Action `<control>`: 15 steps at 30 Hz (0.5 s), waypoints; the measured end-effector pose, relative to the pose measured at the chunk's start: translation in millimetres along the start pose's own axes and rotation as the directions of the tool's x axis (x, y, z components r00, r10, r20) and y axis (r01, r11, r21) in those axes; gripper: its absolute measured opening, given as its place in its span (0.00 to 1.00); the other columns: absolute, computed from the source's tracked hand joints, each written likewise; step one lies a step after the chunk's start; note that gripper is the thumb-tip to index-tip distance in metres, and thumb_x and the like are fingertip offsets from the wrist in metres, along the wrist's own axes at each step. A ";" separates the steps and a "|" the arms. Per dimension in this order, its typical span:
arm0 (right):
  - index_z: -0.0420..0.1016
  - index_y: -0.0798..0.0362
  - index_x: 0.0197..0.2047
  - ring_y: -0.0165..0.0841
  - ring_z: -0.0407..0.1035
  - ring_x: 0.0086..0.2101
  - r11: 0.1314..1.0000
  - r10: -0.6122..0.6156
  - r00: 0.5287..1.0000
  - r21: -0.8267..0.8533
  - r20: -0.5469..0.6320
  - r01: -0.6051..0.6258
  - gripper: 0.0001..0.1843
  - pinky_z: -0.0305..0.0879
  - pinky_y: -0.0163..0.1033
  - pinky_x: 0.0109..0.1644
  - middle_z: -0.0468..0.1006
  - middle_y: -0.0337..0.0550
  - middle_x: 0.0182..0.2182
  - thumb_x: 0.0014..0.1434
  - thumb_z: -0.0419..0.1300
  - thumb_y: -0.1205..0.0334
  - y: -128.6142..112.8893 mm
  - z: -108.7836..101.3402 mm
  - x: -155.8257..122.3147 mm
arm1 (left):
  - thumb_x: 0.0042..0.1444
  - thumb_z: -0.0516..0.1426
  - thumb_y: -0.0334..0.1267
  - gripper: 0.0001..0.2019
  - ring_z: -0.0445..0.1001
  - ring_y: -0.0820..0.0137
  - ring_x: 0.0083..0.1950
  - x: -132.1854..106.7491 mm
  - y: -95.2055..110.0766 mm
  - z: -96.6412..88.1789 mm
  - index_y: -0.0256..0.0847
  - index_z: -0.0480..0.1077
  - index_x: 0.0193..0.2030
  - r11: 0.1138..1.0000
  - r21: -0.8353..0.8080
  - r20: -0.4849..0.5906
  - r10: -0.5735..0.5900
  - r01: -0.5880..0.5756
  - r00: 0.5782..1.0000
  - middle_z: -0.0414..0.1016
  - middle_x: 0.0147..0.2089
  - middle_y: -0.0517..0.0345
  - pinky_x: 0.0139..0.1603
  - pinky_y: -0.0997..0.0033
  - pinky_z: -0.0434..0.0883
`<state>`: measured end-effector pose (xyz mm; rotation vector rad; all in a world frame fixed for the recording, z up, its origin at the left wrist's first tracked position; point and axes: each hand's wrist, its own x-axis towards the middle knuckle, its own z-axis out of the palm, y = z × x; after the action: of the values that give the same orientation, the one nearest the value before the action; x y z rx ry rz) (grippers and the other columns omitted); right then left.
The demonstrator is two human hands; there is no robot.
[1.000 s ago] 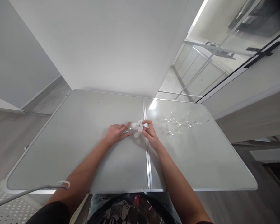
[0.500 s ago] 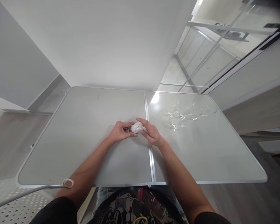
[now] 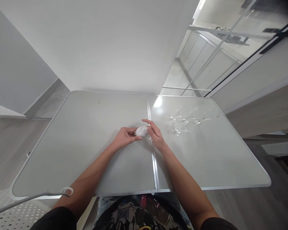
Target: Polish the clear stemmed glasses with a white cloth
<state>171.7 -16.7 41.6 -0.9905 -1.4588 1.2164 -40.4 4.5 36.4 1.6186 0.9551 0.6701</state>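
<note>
A small white wad (image 3: 141,131), seemingly crumpled tissue or cloth stuffed into a small clear glass, sits between both hands at the middle of the grey folding table (image 3: 86,143). My left hand (image 3: 125,138) pinches it from the left with thumb and fingers. My right hand (image 3: 155,134) curls round it from the right, index finger arched over the top.
Several clear glass pieces (image 3: 187,120), hard to make out, lie on the table's right half, beyond my right hand. A metal seam (image 3: 151,150) runs down the table's middle. A white wall stands behind, and a glass partition at the upper right.
The loose white wad has been pressed into a compact ball between my hands. My fingers have closed round it. The camera view has shifted slightly.
</note>
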 end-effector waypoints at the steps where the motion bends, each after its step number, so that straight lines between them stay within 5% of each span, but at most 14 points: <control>1: 0.67 0.48 0.65 0.38 0.70 0.37 1.000 -0.026 1.000 0.009 0.016 0.025 0.29 0.68 0.45 0.47 0.77 0.43 0.36 0.69 0.51 0.41 0.2 -0.9 -1.1 | 0.55 0.63 0.58 0.23 0.61 0.77 0.22 -0.1 3.3 -1.1 0.37 0.79 0.43 0.990 -0.122 0.085 -0.059 0.069 0.995 0.74 0.29 0.57 0.23 0.73 0.58; 4: 0.69 0.48 0.64 0.39 0.71 0.39 0.994 -0.113 0.993 0.018 0.035 0.112 0.29 0.67 0.45 0.48 0.78 0.45 0.38 0.69 0.51 0.40 1.9 -2.4 -3.6 | 0.56 0.62 0.59 0.25 0.56 0.80 0.19 1.2 6.7 -4.1 0.33 0.75 0.34 0.896 -0.345 0.298 -0.177 0.278 0.938 0.72 0.29 0.55 0.20 0.74 0.51; 6: 0.71 0.48 0.63 0.38 0.71 0.38 0.990 -0.144 0.989 -0.001 0.031 0.144 0.27 0.67 0.44 0.46 0.78 0.45 0.38 0.70 0.50 0.41 4.3 -2.6 -4.0 | 0.56 0.62 0.60 0.26 0.55 0.82 0.18 2.4 5.1 -3.2 0.33 0.73 0.33 0.862 -0.385 0.327 -0.206 0.329 0.922 0.72 0.28 0.55 0.19 0.74 0.48; 11: 0.72 0.48 0.62 0.34 0.67 0.32 0.986 -0.135 0.991 -0.102 -0.012 0.133 0.25 0.65 0.40 0.38 0.76 0.43 0.34 0.72 0.49 0.45 11.3 -5.2 -2.3 | 0.55 0.63 0.59 0.25 0.59 0.78 0.22 2.4 -3.5 10.9 0.34 0.79 0.43 0.991 -0.115 0.022 -0.067 0.069 0.998 0.70 0.27 0.60 0.24 0.75 0.56; 15: 0.74 0.48 0.60 0.32 0.64 0.30 0.985 -0.117 0.992 -0.133 -0.050 0.109 0.23 0.63 0.40 0.38 0.76 0.42 0.35 0.72 0.49 0.46 12.8 -4.7 -0.5 | 0.53 0.65 0.57 0.31 0.65 0.74 0.27 1.3 -15.8 18.5 0.41 0.75 0.59 0.921 0.373 -0.189 0.194 -0.112 0.963 0.75 0.31 0.59 0.32 0.74 0.62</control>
<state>176.5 -13.9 29.1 -1.0075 -1.5433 1.0136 -28.3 -2.5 16.3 1.9885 1.1736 0.8347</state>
